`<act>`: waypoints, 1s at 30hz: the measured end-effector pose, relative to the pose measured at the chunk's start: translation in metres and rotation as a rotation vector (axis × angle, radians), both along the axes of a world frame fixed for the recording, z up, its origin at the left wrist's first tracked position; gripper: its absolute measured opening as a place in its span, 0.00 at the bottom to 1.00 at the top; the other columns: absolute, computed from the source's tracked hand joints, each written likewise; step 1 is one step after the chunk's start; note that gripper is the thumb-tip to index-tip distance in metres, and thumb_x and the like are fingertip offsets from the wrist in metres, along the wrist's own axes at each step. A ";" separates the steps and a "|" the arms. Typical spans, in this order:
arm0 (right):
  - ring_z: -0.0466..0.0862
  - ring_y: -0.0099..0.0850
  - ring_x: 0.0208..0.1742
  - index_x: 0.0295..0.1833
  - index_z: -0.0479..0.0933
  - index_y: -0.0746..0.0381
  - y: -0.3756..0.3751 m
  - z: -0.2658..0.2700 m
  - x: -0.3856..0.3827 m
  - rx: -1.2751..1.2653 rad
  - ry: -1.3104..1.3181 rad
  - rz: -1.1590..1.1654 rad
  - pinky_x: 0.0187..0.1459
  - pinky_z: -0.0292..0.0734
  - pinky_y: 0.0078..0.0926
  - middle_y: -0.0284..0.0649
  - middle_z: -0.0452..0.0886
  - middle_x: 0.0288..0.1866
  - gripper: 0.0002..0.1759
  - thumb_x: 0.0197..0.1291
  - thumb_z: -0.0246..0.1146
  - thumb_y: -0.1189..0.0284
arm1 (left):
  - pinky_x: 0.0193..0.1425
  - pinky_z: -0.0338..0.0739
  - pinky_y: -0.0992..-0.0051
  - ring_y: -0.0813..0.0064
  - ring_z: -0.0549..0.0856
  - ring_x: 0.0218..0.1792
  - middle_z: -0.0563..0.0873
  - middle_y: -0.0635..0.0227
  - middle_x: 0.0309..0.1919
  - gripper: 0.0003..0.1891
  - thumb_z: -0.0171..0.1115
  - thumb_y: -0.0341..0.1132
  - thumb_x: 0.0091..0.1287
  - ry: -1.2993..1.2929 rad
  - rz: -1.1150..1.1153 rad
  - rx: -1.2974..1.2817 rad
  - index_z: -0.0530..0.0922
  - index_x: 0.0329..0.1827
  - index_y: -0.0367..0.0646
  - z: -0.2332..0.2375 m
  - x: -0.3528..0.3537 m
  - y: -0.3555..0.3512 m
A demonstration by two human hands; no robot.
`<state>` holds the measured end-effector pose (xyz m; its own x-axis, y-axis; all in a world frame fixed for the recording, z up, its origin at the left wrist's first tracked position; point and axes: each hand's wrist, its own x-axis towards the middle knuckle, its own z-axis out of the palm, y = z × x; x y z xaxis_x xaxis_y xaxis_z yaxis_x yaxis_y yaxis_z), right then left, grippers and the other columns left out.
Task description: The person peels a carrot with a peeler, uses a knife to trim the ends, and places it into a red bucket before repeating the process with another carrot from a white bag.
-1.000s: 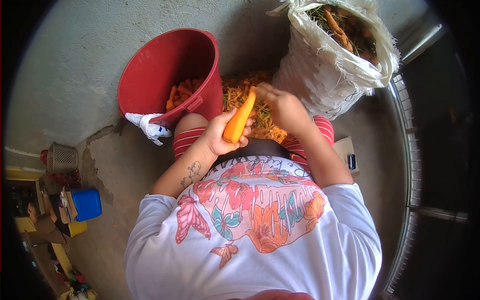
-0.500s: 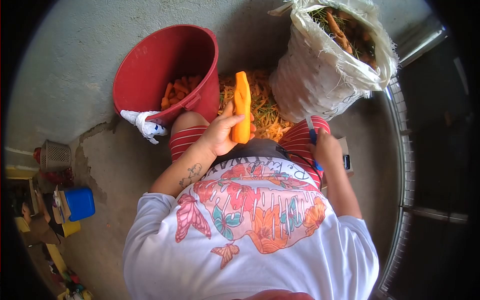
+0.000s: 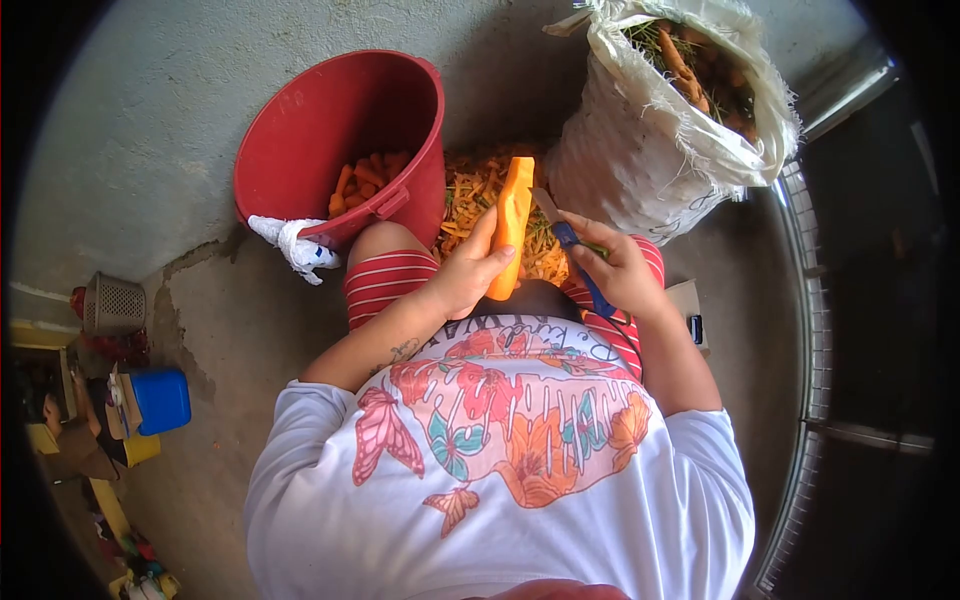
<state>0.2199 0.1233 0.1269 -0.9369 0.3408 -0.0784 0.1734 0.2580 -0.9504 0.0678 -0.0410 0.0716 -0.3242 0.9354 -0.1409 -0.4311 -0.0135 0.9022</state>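
A peeled carrot (image 3: 514,225), bright orange with an uneven side, stands nearly upright in my left hand (image 3: 470,272), whose fingers and thumb close around its lower half. Facing it from the right, my right hand (image 3: 620,275) grips a knife (image 3: 566,238) by its blue handle. The blade points up and left, its tip right by the carrot's upper side. A bit of green shows at the right fingers. Below and behind the hands, orange peelings (image 3: 470,205) with green scraps cover the floor between the bucket and the sack.
The red bucket (image 3: 290,130) at the left holds several carrots (image 3: 365,180), and a white cloth or bag (image 3: 295,245) is tied to its rim. A white woven sack (image 3: 630,150) of unpeeled carrots (image 3: 683,68) leans at the right. A blue container (image 3: 162,402) stands far left.
My right hand has brought the knife up and left from beside the right knee to the carrot. My left hand has shifted slightly right, and the carrot now tilts right.
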 end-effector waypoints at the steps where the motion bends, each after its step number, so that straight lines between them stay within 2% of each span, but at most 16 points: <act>1: 0.73 0.20 0.33 0.64 0.70 0.64 0.000 0.002 -0.002 -0.045 -0.036 0.026 0.39 0.72 0.17 0.33 0.76 0.36 0.22 0.64 0.54 0.80 | 0.48 0.78 0.71 0.73 0.77 0.44 0.70 0.65 0.51 0.31 0.47 0.29 0.73 0.022 0.010 0.004 0.46 0.76 0.51 0.000 -0.001 0.000; 4: 0.74 0.18 0.40 0.63 0.70 0.67 0.001 -0.008 -0.006 0.024 -0.012 0.068 0.44 0.70 0.16 0.35 0.78 0.45 0.20 0.65 0.53 0.80 | 0.48 0.78 0.72 0.74 0.77 0.44 0.70 0.65 0.51 0.31 0.47 0.29 0.73 0.031 0.023 -0.013 0.46 0.76 0.51 0.001 -0.002 -0.001; 7: 0.73 0.19 0.41 0.62 0.71 0.67 -0.002 -0.008 -0.007 0.058 -0.005 0.046 0.45 0.70 0.16 0.36 0.79 0.46 0.20 0.65 0.53 0.81 | 0.48 0.78 0.73 0.75 0.76 0.44 0.70 0.66 0.51 0.31 0.47 0.28 0.73 0.078 0.006 -0.008 0.46 0.76 0.51 0.001 -0.001 -0.001; 10: 0.73 0.20 0.44 0.63 0.71 0.66 -0.001 0.002 -0.005 -0.007 -0.122 0.066 0.48 0.69 0.18 0.37 0.79 0.47 0.20 0.65 0.53 0.81 | 0.47 0.78 0.73 0.75 0.77 0.44 0.70 0.65 0.51 0.31 0.47 0.28 0.72 0.079 0.008 0.001 0.46 0.76 0.51 -0.001 -0.002 0.000; 16: 0.74 0.21 0.40 0.63 0.72 0.66 0.000 -0.010 -0.005 0.023 -0.064 0.050 0.45 0.70 0.18 0.35 0.79 0.43 0.20 0.65 0.54 0.80 | 0.47 0.78 0.74 0.75 0.77 0.43 0.70 0.65 0.50 0.31 0.47 0.28 0.72 0.069 0.012 -0.002 0.46 0.76 0.51 0.000 -0.003 0.000; 22: 0.73 0.20 0.35 0.63 0.71 0.65 -0.003 -0.003 -0.005 -0.076 -0.119 0.026 0.40 0.71 0.18 0.33 0.77 0.36 0.20 0.65 0.54 0.80 | 0.46 0.78 0.75 0.76 0.77 0.43 0.71 0.65 0.49 0.32 0.47 0.28 0.73 0.136 0.036 0.014 0.44 0.76 0.50 -0.001 -0.002 0.000; 25: 0.73 0.20 0.30 0.64 0.70 0.65 -0.003 -0.002 -0.005 -0.111 -0.106 0.054 0.36 0.71 0.17 0.32 0.76 0.32 0.21 0.66 0.53 0.79 | 0.54 0.73 0.77 0.76 0.76 0.48 0.70 0.63 0.55 0.31 0.48 0.27 0.72 0.251 0.076 0.070 0.47 0.76 0.46 -0.012 -0.003 0.001; 28: 0.74 0.19 0.27 0.66 0.69 0.64 -0.004 -0.002 -0.004 -0.274 -0.137 0.061 0.33 0.72 0.16 0.32 0.76 0.30 0.21 0.67 0.51 0.79 | 0.59 0.69 0.76 0.73 0.74 0.55 0.70 0.61 0.58 0.31 0.49 0.28 0.72 0.409 0.091 0.066 0.47 0.75 0.41 -0.018 -0.006 0.002; 30: 0.74 0.19 0.26 0.66 0.68 0.64 -0.003 -0.007 -0.004 -0.312 -0.127 0.068 0.31 0.72 0.16 0.33 0.76 0.30 0.22 0.68 0.50 0.79 | 0.61 0.68 0.75 0.72 0.73 0.58 0.69 0.59 0.60 0.31 0.49 0.28 0.72 0.361 0.092 0.042 0.47 0.75 0.40 -0.016 -0.005 0.001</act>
<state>0.2155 0.1200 0.1198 -0.9327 0.2189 -0.2868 0.2880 -0.0268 -0.9572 0.0623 -0.0398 0.0555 -0.4287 0.9028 0.0352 -0.0808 -0.0770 0.9938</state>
